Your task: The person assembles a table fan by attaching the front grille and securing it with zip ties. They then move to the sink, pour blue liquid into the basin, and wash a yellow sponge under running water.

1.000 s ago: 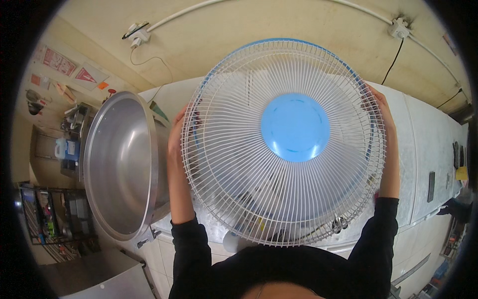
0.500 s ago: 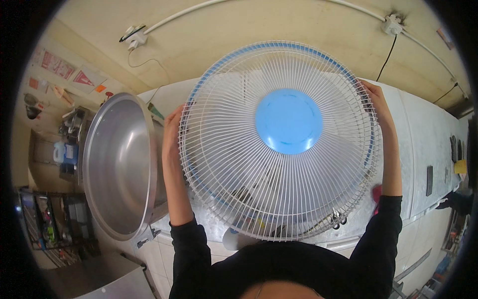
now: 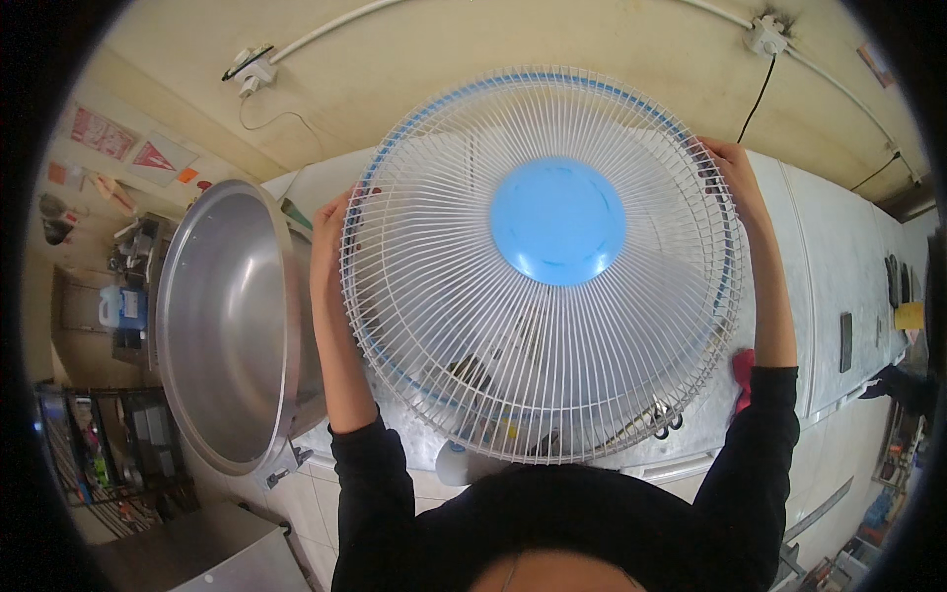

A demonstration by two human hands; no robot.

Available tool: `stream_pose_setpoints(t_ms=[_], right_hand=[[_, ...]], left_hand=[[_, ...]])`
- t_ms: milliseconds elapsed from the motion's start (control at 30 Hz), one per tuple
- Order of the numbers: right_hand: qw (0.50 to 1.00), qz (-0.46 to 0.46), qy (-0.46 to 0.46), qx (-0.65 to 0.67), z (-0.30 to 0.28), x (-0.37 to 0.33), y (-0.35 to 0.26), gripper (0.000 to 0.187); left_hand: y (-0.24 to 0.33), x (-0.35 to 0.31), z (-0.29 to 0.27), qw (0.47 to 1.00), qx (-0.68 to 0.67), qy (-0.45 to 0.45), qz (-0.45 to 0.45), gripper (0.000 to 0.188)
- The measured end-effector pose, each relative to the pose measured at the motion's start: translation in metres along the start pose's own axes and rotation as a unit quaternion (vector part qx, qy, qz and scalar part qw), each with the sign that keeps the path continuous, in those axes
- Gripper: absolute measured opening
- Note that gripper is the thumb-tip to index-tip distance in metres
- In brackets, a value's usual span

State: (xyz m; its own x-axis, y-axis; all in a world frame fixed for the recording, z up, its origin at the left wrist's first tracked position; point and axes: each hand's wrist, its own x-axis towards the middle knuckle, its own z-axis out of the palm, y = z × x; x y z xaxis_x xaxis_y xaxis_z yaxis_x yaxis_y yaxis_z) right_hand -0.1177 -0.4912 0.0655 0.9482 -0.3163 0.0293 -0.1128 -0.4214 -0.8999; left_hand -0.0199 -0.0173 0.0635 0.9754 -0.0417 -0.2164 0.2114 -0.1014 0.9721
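Note:
A round white wire fan cage (image 3: pixel 552 365) with a light blue disc (image 3: pixel 558 220) at its centre fills the middle of the view, held up between my two hands. A blue ring shows through the wires near its outer edge. My left hand (image 3: pixel 330 222) grips the left rim, its fingertips partly hidden behind the wires. On the right rim, my right hand (image 3: pixel 733 173) is closed with fingers curled around the edge. Behind the wires, several tools lie blurred on the metal worktop, too broken up by the cage to name.
A large steel bowl (image 3: pixel 227 335) stands tilted at the left. The metal worktop (image 3: pixel 789 266) runs to the right, with a dark flat bar (image 3: pixel 845 342) on it. A red object (image 3: pixel 743 378) lies near my right forearm. Wall sockets (image 3: pixel 765 37) and cables line the wall behind.
In the picture, the fan cage and both hands have shifted slightly up and left, and the surroundings have shifted a little too. Both hands keep their hold on the rim.

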Motion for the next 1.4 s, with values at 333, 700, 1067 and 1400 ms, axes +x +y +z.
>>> stream_pose_setpoints(t_ms=[333,700,1067,1400], right_hand=[[0.998,-0.004,-0.036,-0.051,-0.010,-0.003,0.001,0.030],[0.998,0.020,-0.060,0.026,-0.012,-0.005,0.006,0.029],[0.997,0.015,-0.018,0.068,0.000,-0.010,0.007,0.026],[0.997,-0.007,-0.026,0.072,0.000,-0.001,0.017,0.030]], left_hand=[[-0.008,0.002,-0.007,0.999,-0.001,-0.022,0.024,0.029],[-0.006,0.001,-0.014,0.998,0.041,-0.047,-0.022,0.034],[0.000,-0.021,0.010,0.997,0.048,0.049,0.032,0.039],[0.007,-0.027,0.018,0.998,-0.016,0.062,-0.007,0.029]])
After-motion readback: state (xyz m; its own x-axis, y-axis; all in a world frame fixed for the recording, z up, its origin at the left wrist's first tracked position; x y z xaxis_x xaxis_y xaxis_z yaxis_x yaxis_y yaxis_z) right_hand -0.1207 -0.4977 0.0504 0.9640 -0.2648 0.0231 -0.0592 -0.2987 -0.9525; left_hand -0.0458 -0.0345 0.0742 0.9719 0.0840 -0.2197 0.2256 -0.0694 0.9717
